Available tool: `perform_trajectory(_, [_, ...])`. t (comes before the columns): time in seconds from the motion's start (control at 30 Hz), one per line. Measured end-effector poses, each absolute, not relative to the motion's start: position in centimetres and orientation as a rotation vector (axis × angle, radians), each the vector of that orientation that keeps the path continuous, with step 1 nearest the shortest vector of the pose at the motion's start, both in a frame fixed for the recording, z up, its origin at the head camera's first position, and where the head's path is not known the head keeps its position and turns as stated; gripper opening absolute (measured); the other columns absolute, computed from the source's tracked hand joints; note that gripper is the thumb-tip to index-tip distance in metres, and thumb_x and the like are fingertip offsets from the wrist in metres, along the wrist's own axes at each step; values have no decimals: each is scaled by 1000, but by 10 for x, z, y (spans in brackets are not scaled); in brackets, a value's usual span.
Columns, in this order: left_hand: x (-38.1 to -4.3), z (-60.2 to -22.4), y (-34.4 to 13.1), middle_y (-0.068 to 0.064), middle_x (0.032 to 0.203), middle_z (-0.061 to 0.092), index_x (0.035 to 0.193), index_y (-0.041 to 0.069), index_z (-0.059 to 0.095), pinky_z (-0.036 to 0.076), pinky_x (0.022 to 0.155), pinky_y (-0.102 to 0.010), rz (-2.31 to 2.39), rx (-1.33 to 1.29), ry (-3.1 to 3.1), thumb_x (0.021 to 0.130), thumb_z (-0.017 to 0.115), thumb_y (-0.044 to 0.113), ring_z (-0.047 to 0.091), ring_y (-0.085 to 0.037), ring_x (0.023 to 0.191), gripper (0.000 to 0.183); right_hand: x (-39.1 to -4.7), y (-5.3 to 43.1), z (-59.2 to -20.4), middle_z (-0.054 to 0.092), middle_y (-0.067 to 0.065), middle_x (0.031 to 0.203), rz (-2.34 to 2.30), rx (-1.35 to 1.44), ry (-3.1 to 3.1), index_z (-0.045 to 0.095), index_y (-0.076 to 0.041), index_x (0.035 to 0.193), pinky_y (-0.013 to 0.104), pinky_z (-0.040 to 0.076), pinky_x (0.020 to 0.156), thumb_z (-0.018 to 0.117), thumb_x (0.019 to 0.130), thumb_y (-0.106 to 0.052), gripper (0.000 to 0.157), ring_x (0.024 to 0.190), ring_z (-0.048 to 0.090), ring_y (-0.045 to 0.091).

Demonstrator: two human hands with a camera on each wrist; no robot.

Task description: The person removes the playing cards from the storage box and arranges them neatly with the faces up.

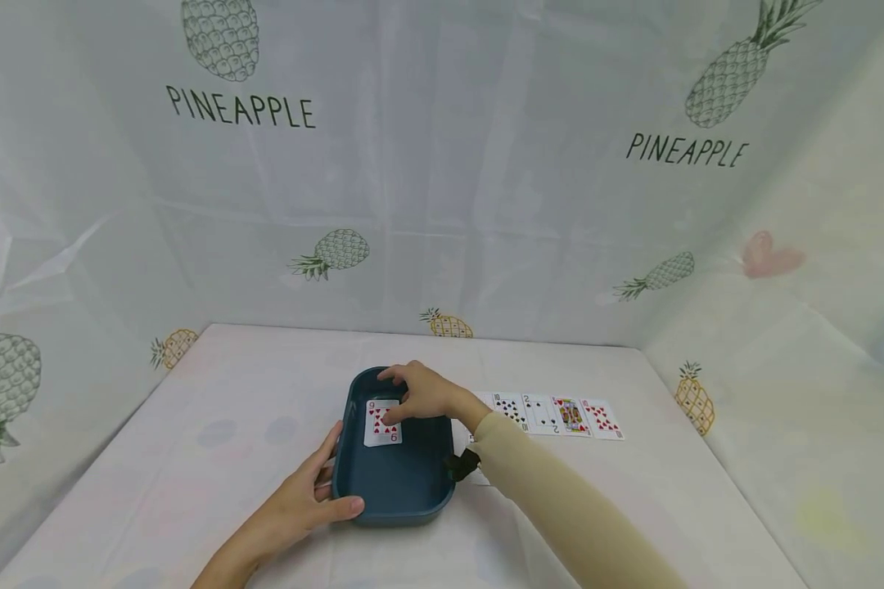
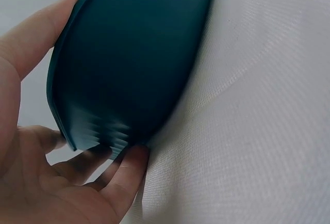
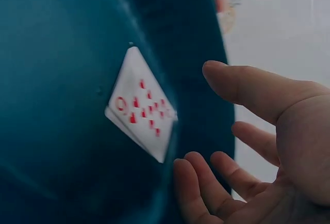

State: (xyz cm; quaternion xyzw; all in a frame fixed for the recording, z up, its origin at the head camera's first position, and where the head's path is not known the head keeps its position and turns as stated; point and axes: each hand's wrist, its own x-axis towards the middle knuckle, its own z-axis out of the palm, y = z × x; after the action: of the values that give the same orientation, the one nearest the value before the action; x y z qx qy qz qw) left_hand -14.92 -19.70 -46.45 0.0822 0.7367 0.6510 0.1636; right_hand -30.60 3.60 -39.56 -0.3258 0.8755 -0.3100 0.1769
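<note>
A dark blue oblong tray (image 1: 390,487) lies on the table in front of me. My left hand (image 1: 290,509) grips its left side, thumb at the near left rim and fingers along the outer wall (image 2: 129,64). Inside the tray, toward its far end, lies a nine of hearts playing card (image 1: 377,432), face up. In the right wrist view this card (image 3: 142,108) is blurred, with another card edge showing under it. Above it hovers my right hand (image 1: 429,393), fingers spread and apart, nothing between them (image 3: 247,146).
To the right of the tray runs a row of face-up cards: a black ten (image 1: 511,411), a two of spades (image 1: 540,419), a face card (image 1: 570,415) and a red card (image 1: 602,420). More cards show partly behind my right wrist. A pineapple-print curtain (image 1: 442,164) hangs behind the table.
</note>
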Motion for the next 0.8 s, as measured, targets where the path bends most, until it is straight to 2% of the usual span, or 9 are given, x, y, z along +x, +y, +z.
perform_trajectory(0.13, [-150, -464, -196, -26, 174, 13, 173, 30, 2, 59, 101, -38, 1836, 220, 2120, 96, 82, 23, 53, -43, 142, 111, -308, 29, -406, 58, 22, 146, -825, -869, 2517, 60, -11, 150, 43, 56, 103, 89, 85, -25, 73, 122, 65, 30])
perform_trajectory(0.23, [-151, -463, -196, -27, 174, 13, 173, 30, 2, 58, 102, -40, 1824, 206, 2127, 96, 82, 24, 53, -43, 142, 111, -307, 25, -411, 56, 19, 149, -764, -813, 2543, 60, -15, 151, 48, 51, 111, 90, 84, -30, 75, 131, 58, 30])
perform_trajectory(0.4, [-150, -463, -197, -25, 175, 12, 173, 30, 1, 58, 102, -36, 1850, 215, 2099, 96, 81, 23, 49, -43, 146, 111, -304, 18, -415, 47, 18, 155, -695, -728, 2557, 59, -20, 152, 49, 51, 108, 91, 85, -34, 76, 116, 58, 25])
perform_trajectory(0.5, [-150, -462, -197, -25, 175, 11, 173, 30, 1, 58, 102, -35, 1855, 219, 2097, 97, 81, 23, 49, -44, 146, 110, -303, 15, -415, 47, 16, 150, -659, -684, 2560, 58, -22, 153, 50, 52, 104, 92, 84, -32, 77, 108, 56, 24])
perform_trajectory(0.8, [-150, -464, -195, -24, 175, 13, 173, 30, 5, 56, 106, -42, 1821, 163, 2151, 95, 83, 27, 49, -42, 146, 110, -298, 12, -420, 48, 11, 137, -557, -647, 2596, 59, -21, 152, 49, 52, 104, 96, 79, -25, 83, 108, 52, 23])
